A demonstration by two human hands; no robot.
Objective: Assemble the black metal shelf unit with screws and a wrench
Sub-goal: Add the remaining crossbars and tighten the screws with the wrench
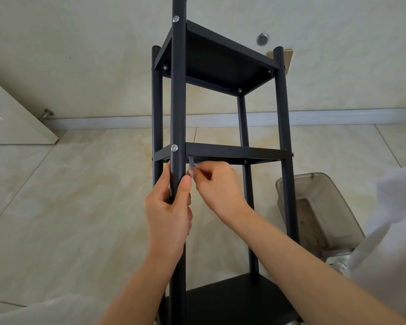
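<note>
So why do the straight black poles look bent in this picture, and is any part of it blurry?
Head view: the wide-angle lens bows lines toward the edges, so the right pole and the baseboard curve; the near pole at centre stays almost straight. Light is soft and even, with faint shadows and no harsh glare on the floor tiles. The white cloth at the right edge is smeared; the hands look sharp.

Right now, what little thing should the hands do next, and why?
Probably turn the small wrench a bit more. The right hand pinches it just under the middle shelf, beside the front pole, which the left hand grips steady. The screw there looks seated; I cannot tell if it is tight.
</note>
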